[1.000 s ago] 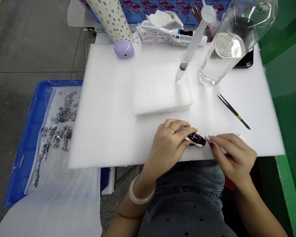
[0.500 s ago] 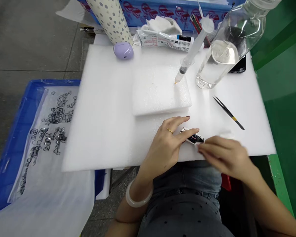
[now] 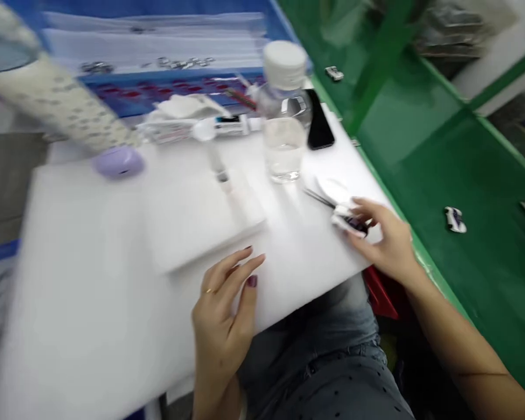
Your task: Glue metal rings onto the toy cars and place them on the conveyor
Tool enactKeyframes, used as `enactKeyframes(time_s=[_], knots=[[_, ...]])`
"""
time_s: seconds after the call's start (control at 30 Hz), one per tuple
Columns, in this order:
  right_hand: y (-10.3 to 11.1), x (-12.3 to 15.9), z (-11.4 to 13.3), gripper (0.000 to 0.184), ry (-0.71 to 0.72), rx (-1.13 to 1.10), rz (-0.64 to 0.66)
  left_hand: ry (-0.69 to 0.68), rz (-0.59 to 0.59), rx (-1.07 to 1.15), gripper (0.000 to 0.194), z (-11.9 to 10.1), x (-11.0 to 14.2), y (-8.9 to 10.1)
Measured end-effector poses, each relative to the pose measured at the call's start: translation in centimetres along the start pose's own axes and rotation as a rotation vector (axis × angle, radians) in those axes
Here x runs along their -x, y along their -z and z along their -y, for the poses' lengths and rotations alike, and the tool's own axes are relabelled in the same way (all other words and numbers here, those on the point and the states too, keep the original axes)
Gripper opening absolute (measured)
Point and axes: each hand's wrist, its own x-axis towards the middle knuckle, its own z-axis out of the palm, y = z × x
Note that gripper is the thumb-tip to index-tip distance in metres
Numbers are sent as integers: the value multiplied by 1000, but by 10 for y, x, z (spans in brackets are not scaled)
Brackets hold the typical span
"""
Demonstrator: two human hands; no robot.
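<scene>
White foam sheet (image 3: pixel 91 262) tops the desk, seen from above by the head camera; motion blur softens most outlines. Right hand (image 3: pixel 382 239): thumb and fingers are closed about a small black-and-white model car (image 3: pixel 352 224), which lies near the right edge of the sheet. Left hand (image 3: pixel 225 318): fingers loosely spread and slightly curled, thumb apart from them, with nothing in the grasp; it is near the front edge of the sheet, just in front of a white foam block (image 3: pixel 192 216). A syringe (image 3: pixel 219 166) stands at the block, tip downward. Dark tweezers (image 3: pixel 317 196) lie beside the car, prongs toward the back left, with a pale oval piece (image 3: pixel 332 188), too blurred to identify, next to them. Behind these stands a clear, white-capped bottle (image 3: pixel 284 140) partly filled with liquid; a black phone (image 3: pixel 320 128) lies to its right. Along the back are a lilac case (image 3: pixel 119 162), a spotted cylinder (image 3: pixel 79 111), a white packet (image 3: pixel 166 129) and a labelled tube (image 3: pixel 231 124). At right, a green surface (image 3: pixel 429 157) bears another small car (image 3: pixel 455 220), well apart from the right hand.
</scene>
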Motion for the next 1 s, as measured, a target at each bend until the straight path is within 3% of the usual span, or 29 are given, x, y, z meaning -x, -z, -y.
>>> enactKeyframes(time_s=[0.1,0.2,0.3,0.37,0.5,0.63,0.73,0.83,0.9,0.97,1.0], knots=[[47,19,-74,45,-340,259,-249,16,24,4,26,1,1,-1],[82,52,-124,32,-435,412,-241,23,59,-7,25,2,1,-2],[103,81,-147,19,-443,456,-256,10,77,-25,24,1,2,-3],[114,95,-155,20,-458,502,-318,-3,81,-39,24,0,1,-4],[130,94,-160,29,-471,537,-343,-9,83,-45,23,-1,1,-5],[117,50,-131,24,-446,490,-299,-20,103,-67,23,-2,0,-5],[77,-2,-71,34,-308,323,-208,-11,102,-125,32,-1,-2,-6],[25,-43,4,26,220,-182,197,-9,73,-160,51,1,0,-7],[-3,-58,45,18,474,-269,487,-24,68,-173,61,2,5,-6],[-23,-70,70,16,569,-251,658,-32,85,-189,64,0,13,-3],[-30,-77,76,15,542,-247,665,-30,86,-199,63,-2,18,-2]])
